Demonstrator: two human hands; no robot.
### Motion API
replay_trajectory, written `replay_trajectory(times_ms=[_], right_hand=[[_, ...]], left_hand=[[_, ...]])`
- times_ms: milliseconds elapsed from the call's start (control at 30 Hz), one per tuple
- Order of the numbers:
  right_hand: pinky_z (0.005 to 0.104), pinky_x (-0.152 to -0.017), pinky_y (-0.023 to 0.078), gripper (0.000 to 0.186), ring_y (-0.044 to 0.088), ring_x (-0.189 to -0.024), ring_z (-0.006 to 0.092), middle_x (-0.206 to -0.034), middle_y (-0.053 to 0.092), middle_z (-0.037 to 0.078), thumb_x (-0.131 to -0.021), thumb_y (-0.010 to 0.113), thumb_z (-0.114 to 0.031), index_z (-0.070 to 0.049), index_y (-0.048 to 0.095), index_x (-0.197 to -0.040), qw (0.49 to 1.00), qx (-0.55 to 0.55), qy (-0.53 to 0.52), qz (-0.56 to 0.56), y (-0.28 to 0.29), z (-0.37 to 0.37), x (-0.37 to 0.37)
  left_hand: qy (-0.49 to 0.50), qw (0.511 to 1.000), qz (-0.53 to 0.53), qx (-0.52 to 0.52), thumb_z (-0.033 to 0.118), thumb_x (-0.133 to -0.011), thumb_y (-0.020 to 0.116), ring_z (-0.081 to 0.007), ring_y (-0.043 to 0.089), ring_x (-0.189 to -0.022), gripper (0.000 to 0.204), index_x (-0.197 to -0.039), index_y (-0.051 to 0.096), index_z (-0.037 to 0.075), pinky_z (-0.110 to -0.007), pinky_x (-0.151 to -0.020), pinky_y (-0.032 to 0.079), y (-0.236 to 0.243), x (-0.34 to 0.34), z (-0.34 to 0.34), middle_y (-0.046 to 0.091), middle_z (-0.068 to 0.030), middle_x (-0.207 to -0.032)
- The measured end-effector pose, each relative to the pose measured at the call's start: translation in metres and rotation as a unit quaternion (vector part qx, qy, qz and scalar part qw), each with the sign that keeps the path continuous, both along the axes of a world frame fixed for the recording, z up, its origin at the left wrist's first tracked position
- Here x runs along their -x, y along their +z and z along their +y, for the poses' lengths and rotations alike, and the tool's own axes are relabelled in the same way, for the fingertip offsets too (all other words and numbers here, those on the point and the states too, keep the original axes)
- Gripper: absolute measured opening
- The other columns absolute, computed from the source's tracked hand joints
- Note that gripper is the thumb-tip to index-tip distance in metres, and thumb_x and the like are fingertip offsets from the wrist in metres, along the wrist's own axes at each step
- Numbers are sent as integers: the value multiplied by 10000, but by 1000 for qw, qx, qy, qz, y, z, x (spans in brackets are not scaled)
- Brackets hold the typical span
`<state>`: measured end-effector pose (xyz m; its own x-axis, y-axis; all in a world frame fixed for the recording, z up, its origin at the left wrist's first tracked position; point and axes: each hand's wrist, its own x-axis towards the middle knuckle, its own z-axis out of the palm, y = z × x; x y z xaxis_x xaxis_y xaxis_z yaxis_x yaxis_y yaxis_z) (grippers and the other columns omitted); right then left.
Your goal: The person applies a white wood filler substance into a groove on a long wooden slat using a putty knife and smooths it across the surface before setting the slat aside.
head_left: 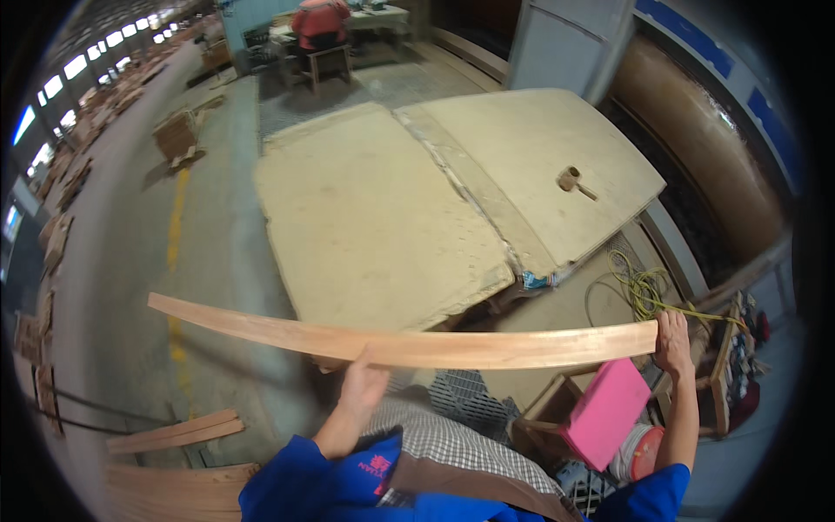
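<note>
A long, pale wooden board (pixel 487 348) lies crosswise in front of me, held up near waist height before the large table. My right hand (pixel 673 344) is closed around its right end. Nearer its middle, my left hand (pixel 362 387) grips the lower edge, thumb on the near face and the other fingers hidden behind the wood. The board's left end reaches out over the floor. Beyond it stands the wide, cream-topped table (pixel 365 217), split by a lengthwise seam. A wooden mallet (pixel 570 179) rests on the table's right half.
More boards (pixel 178 491) are stacked at the lower left. At my right are a pink-topped stool (pixel 606 413), a red-and-white bucket (pixel 645 452) and a coiled yellow hose (pixel 642 287). A person in a red top (pixel 320 24) sits at a far desk. A brown carton-like stack (pixel 177 137) stands on the left floor.
</note>
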<state>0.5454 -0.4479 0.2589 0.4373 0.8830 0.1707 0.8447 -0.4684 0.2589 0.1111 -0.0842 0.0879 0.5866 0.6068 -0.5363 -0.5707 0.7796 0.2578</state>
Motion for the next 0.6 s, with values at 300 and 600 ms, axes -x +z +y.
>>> replay_trajectory(times_ms=[300, 600], right_hand=[[449, -910, 393, 264, 483, -1009, 396, -1012, 511, 203, -820, 492, -13, 5, 494, -1083, 998, 20, -61, -9, 23, -14, -123], [417, -880, 413, 185, 542, -989, 317, -951, 555, 132, -798, 571, -51, -65, 515, -974, 996, 53, -36, 58, -72, 58, -301]], left_hand=[[-78, 997, 12, 12, 141, -926, 626, -263, 473, -1247, 410, -1283, 466, 17, -417, -1121, 345, -8, -150, 25, 535, -124, -1299], [49, 996, 78, 17, 179, -987, 530, -288, 433, -1295, 422, -1324, 408, -43, -409, -1128, 350, -29, -268, 40, 478, -178, -1353]])
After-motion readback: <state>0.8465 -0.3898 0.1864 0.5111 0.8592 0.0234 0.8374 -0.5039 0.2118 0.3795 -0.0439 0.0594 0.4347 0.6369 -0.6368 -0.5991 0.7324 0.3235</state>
